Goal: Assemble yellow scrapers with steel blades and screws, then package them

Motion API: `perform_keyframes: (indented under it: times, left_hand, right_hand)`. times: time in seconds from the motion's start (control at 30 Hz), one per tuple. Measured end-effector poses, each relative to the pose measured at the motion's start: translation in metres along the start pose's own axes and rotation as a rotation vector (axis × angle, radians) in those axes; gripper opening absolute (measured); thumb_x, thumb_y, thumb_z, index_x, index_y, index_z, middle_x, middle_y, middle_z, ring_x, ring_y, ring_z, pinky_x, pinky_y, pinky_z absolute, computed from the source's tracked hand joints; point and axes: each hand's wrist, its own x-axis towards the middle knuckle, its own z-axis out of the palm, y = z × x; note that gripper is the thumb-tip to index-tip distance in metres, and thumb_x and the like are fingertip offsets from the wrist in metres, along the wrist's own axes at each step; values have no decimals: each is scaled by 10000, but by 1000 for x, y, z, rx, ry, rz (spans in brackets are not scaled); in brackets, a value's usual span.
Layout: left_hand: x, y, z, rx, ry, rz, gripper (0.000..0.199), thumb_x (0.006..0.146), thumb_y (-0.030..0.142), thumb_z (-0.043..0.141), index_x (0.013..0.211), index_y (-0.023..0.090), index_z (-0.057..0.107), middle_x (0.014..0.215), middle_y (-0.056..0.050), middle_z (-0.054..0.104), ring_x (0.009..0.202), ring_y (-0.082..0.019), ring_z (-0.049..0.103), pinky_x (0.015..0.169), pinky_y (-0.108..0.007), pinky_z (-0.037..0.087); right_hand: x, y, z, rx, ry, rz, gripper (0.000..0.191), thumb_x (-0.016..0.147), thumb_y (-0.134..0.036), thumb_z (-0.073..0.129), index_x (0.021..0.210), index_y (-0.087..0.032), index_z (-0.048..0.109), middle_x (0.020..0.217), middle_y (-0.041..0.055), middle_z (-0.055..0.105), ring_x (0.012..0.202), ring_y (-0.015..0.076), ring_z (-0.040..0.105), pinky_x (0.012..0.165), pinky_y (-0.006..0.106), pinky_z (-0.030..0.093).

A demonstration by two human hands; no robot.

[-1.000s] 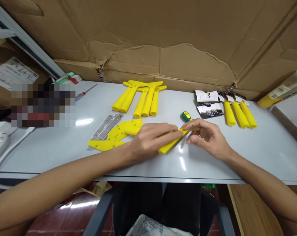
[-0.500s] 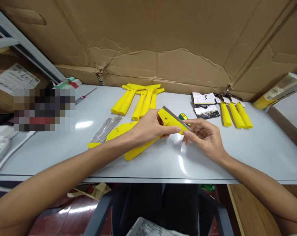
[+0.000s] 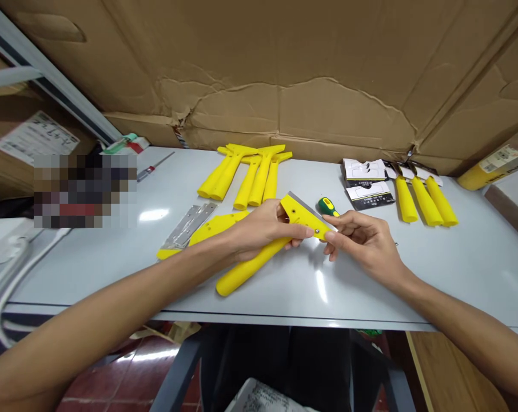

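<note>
A yellow scraper (image 3: 256, 264) with a metal blade along its head is held above the table, its handle pointing down to the left. My left hand (image 3: 265, 230) is closed round the scraper's neck, thumb on the head. The thumb and fingers of my right hand (image 3: 362, 240) pinch the right end of the head. One screw (image 3: 317, 231) shows near that end, and a hole shows at the other. Behind the hands lies a green and yellow screwdriver handle (image 3: 327, 206). Flat metal blades (image 3: 190, 226) and yellow head pieces (image 3: 214, 226) lie left of my left hand.
Several yellow scraper handles (image 3: 228, 176) lie at the back centre. Packaging cards (image 3: 370, 194) and yellow-handled scrapers (image 3: 425, 201) are at the back right. A yellow tube (image 3: 494, 163) stands in the right corner, a red screwdriver (image 3: 150, 170) lies back left, and cables (image 3: 16, 280) run at far left.
The scraper has turned slightly, so its screw and more of its handle show. The green screwdriver handle is less covered. The whole view has shifted a little.
</note>
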Motion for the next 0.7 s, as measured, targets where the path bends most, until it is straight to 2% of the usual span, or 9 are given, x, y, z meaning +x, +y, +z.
perform_keyframes:
  times: [0.17, 0.4, 0.7]
  left_hand:
    - [3, -12, -7, -61, -60, -20, 311, 732, 279, 961, 829, 118, 712, 668, 9, 645, 591, -91, 568, 527, -196, 451]
    - [4, -26, -4, -122, -13, 3, 334, 733, 334, 977, 770, 109, 732, 674, -16, 687, 579, -71, 567, 546, -178, 447]
    - [3, -35, -4, -167, 36, -18, 352, 715, 331, 986, 839, 93, 759, 656, -9, 679, 556, -72, 567, 524, -178, 443]
  right_hand:
    - [1, 2, -1, 5, -7, 25, 280, 870, -399, 901, 1045, -201, 809, 725, 10, 792, 582, 142, 746, 596, 286, 653]
    - [4, 8, -8, 14, -20, 78, 260, 892, -350, 882, 1086, -189, 816, 732, 19, 797, 583, 130, 750, 593, 246, 627]
    - [8, 11, -9, 26, -122, 146, 303, 895, -368, 878, 1112, -176, 789, 761, 21, 795, 615, 145, 754, 616, 273, 639]
